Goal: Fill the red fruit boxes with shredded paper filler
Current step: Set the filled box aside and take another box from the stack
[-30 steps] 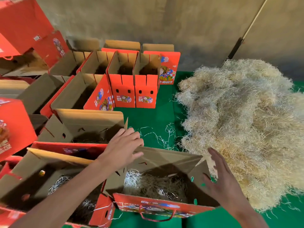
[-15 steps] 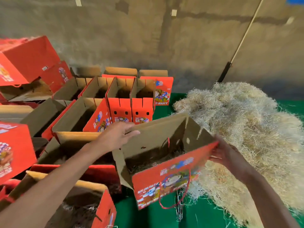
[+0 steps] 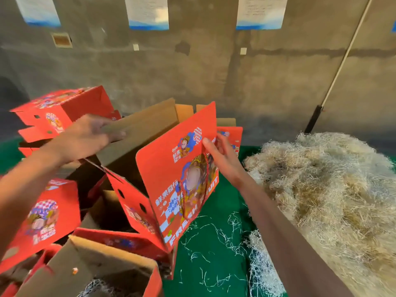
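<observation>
1. Far left, a closed red box (image 3: pixel 40 219) sits low down, and another red box (image 3: pixel 62 112) is tipped up behind it. I cannot see inside them, so I cannot tell if they have paper in them.
2. At the bottom left, an open box (image 3: pixel 111 273) shows a little shredded paper down inside it. This one looks started.
3. The left hand (image 3: pixel 90 136) is up in the air. Its fingers are curled over the brown top flap of the lifted box (image 3: pixel 171 179), and it holds that flap.
4. The lifted box is in the middle, held off the green table (image 3: pixel 214 264) and tipped on its side. Its red picture side faces us. The inside is dark, so I cannot tell how much paper is in it.
5. The right hand (image 3: pixel 222 159) holds the right edge of the same box. The thumb lies on the red front and the fingers go behind it.
6. Loose bits of paper (image 3: pixel 205 232) lie on the green table under the box.
7. Far right is the big pile of shredded paper filler (image 3: pixel 325 189). It is still very big.
8. How far along: I think the job is only partly done. At least one box has some paper. The box in the hands seems to be getting carried over to the other boxes. Lots of paper is left, and more boxes (image 3: pixel 229 133) wait at the back.
</observation>
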